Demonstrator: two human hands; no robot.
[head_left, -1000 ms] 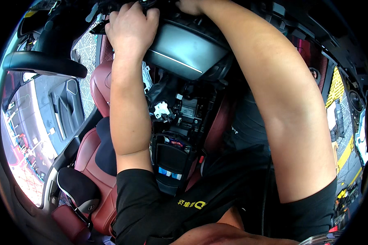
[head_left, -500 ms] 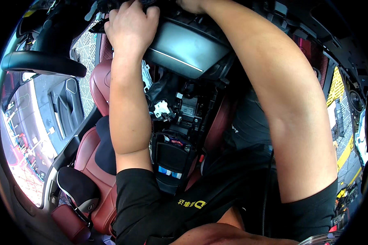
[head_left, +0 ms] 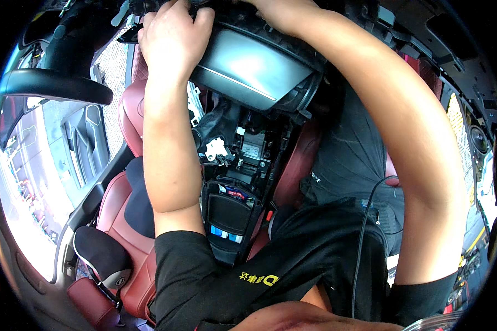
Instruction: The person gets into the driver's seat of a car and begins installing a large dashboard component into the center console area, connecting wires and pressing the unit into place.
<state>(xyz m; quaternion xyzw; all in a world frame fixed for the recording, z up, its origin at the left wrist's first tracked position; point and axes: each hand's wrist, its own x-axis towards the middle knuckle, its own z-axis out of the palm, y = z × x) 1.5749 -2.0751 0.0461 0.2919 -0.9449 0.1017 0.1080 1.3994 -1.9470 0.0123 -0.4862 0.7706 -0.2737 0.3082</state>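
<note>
My left hand [head_left: 174, 41] is at the upper middle, fingers curled over the edge of dark dashboard parts beside a glossy panel with a silver strip [head_left: 251, 63]; what they grip is hidden. My right hand [head_left: 273, 14] reaches to the top edge above that panel, its fingers out of sight. Below the panel lies an opened center console [head_left: 248, 151] with exposed metal brackets, a dark boot and a white connector piece [head_left: 216, 148]. A storage compartment [head_left: 231, 212] with small blue items sits further down.
A steering wheel [head_left: 55, 80] is at left, above red leather seats [head_left: 124, 215] with black cushions. A door panel [head_left: 83, 140] shows beyond them. My legs [head_left: 342, 154] are right of the console, a thin black cable [head_left: 364, 220] crossing them. A door speaker [head_left: 477, 138] is at far right.
My right forearm has swung outward to the right and slightly down, uncovering more of my trouser leg and the cable. My left hand has shifted slightly left, still curled over the dashboard parts.
</note>
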